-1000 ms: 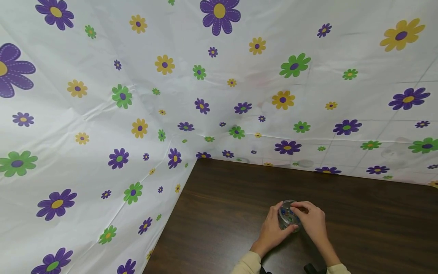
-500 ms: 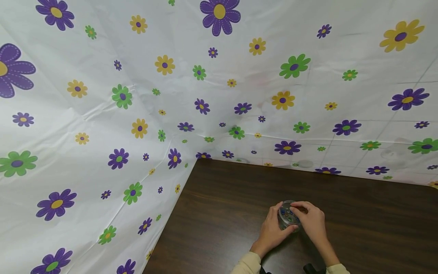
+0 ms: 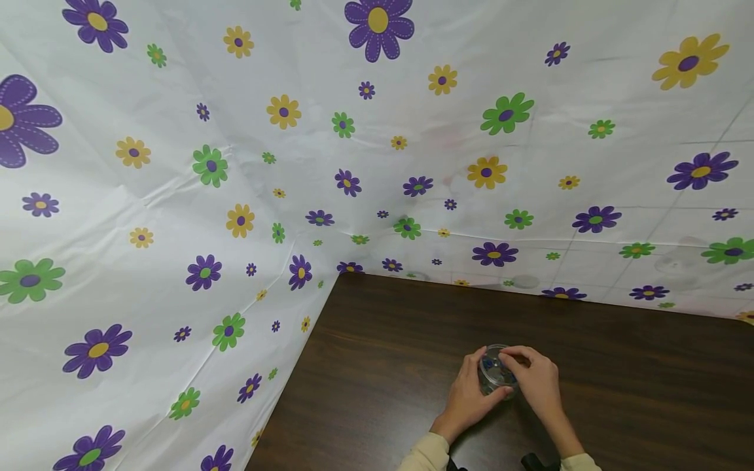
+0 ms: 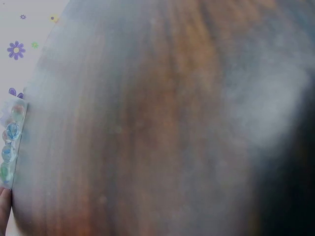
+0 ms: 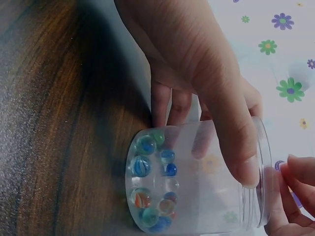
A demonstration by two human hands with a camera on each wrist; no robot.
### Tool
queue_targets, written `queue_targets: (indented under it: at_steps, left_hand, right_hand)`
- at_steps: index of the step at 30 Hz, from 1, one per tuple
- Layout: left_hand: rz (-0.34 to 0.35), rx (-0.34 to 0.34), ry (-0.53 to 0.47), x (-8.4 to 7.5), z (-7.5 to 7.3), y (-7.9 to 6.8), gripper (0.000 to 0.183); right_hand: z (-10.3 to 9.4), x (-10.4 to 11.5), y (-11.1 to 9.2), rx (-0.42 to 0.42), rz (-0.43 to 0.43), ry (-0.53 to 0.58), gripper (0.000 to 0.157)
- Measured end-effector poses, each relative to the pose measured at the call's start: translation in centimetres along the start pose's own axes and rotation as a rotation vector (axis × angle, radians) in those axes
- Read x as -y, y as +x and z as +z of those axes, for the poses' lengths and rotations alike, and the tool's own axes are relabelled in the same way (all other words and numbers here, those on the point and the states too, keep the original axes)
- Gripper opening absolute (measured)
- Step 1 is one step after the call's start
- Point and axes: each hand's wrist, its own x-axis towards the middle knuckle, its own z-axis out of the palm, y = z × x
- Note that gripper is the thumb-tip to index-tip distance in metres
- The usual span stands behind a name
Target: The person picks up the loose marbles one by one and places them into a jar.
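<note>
A clear round jar (image 5: 206, 187) with several coloured glass marbles (image 5: 142, 166) at its bottom stands on the table. My left hand (image 3: 471, 392) grips the jar's side, with its thumb on the near side and its fingers round the far side. My right hand (image 3: 538, 383) is at the top of the jar, thumb and forefinger drawn together over the rim (image 5: 266, 167). Whether those fingertips pinch something is hidden. In the left wrist view only a slice of the jar with marbles (image 4: 12, 131) shows at the left edge.
The dark wood-grain table (image 3: 383, 366) extends around the jar. A white flower-printed sheet (image 3: 265, 163) hangs behind and at the left of the table. Black straps (image 3: 537, 461) show near both wrists at the bottom of the head view.
Both hands keep nearly the same place on the jar. The marbles seen through its top look differently arranged now.
</note>
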Motion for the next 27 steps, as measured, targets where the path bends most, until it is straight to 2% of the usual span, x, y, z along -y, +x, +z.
queue_targets:
  at_steps: [6,11,15,18,21,24,26,27]
  left_hand:
    - [-0.008,0.008,-0.006,0.0,-0.1,0.0,0.082]
    - [-0.003,0.008,-0.005,-0.1,-0.2,0.3,0.081]
    - [-0.011,0.062,0.007,-0.3,-0.8,1.1,0.082]
    - [-0.028,0.142,0.029,-0.3,-1.6,1.6,0.085]
    - [-0.043,0.201,0.054,-0.3,-2.6,1.9,0.087]
    - [-0.023,0.195,0.130,-0.5,-3.8,1.8,0.082]
    - [0.020,0.161,0.246,-0.6,-4.7,1.7,0.074]
    - [0.045,0.140,0.320,-0.7,-5.2,1.5,0.070]
  right_hand:
    - [0.4,-0.2,-0.1,-0.029,0.027,0.018,0.010]
    - [0.8,-0.4,-0.1,-0.072,-0.023,0.036,0.009]
    - [1.0,-0.6,0.2,-0.107,-0.081,0.019,0.007]
    - [1.1,-0.6,0.3,-0.128,-0.152,-0.001,0.006]
    - [1.1,-0.4,0.2,-0.157,-0.258,-0.037,0.010]
    - [1.0,-0.5,-0.2,-0.191,-0.370,-0.085,0.016]
    - [0.9,-0.8,-0.6,-0.207,-0.446,-0.125,0.014]
    - [0.8,-1.0,-0.8,-0.212,-0.480,-0.146,0.019]
